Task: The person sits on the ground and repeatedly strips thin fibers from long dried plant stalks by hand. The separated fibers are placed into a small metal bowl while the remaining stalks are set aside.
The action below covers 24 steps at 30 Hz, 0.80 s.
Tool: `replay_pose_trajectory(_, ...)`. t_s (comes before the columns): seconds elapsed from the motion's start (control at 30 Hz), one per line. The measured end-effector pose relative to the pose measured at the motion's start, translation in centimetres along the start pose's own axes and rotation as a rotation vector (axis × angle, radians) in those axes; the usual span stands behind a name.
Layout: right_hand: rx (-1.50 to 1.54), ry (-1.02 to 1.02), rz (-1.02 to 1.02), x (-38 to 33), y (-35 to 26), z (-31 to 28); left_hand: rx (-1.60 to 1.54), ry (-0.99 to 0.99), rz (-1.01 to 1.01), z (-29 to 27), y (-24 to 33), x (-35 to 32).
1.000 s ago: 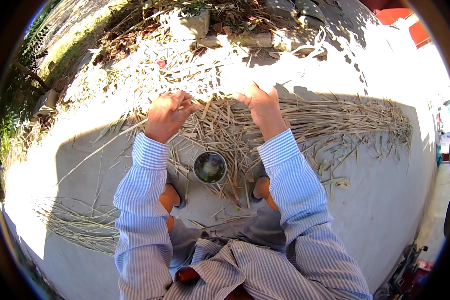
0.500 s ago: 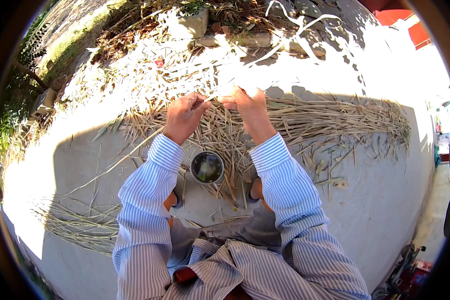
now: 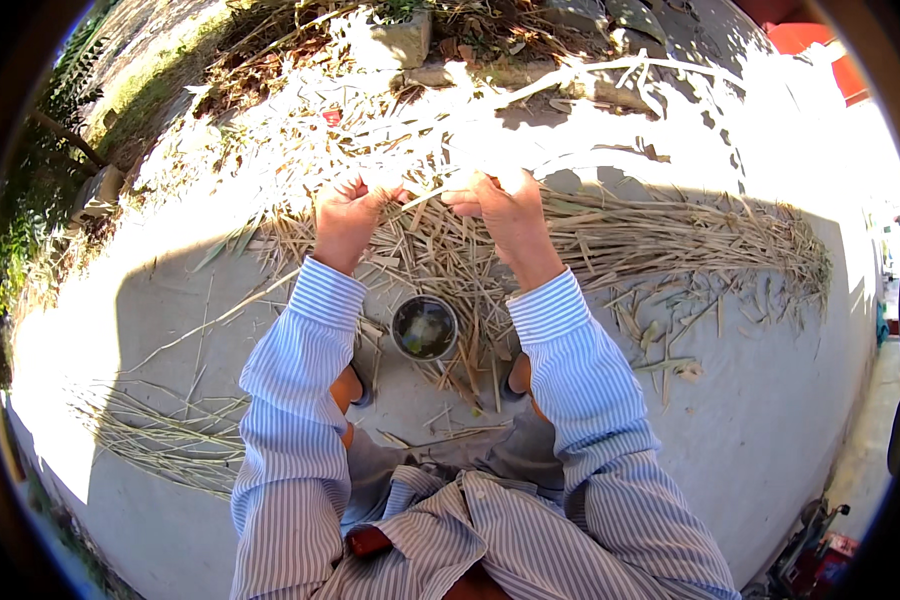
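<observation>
My left hand is closed on a long, thin dry stalk that trails down to the lower left. My right hand pinches at a pale leaf strip in the gap between the hands; glare hides just where the strip and stalk meet. Beyond the right hand, pale dry leaves stretch toward the upper right. Both hands hover over a loose heap of dry stalks and leaves. Below them, between my feet, stands a round container with dark liquid in it.
A thick bundle of dry stalks lies to the right. Thin stripped stalks are spread on the concrete floor at the lower left. Stone blocks border the far side. Something red stands at the far right.
The hands have drawn apart, my left one shifting left. The pale leaves beyond my right hand have swung out to the right. The whole view has shifted slightly.
</observation>
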State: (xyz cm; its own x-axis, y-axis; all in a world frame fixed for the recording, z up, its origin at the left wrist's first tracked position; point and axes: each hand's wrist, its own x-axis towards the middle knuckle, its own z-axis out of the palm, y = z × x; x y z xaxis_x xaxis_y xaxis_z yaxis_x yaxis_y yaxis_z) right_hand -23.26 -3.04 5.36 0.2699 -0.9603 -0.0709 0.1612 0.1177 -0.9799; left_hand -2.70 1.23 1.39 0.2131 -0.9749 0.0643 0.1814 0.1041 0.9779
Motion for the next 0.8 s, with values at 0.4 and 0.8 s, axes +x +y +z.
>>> replay_pose_trajectory(0.4,0.095,-0.006,0.000,0.7,0.0,-1.4,1.118,-0.072,0.406,-3.7,2.5,-0.3)
replay_pose_trajectory(0.8,0.222,0.058,-0.031,0.9,-0.4,-1.7,0.716,-0.237,0.061,-0.6,1.7,-0.7)
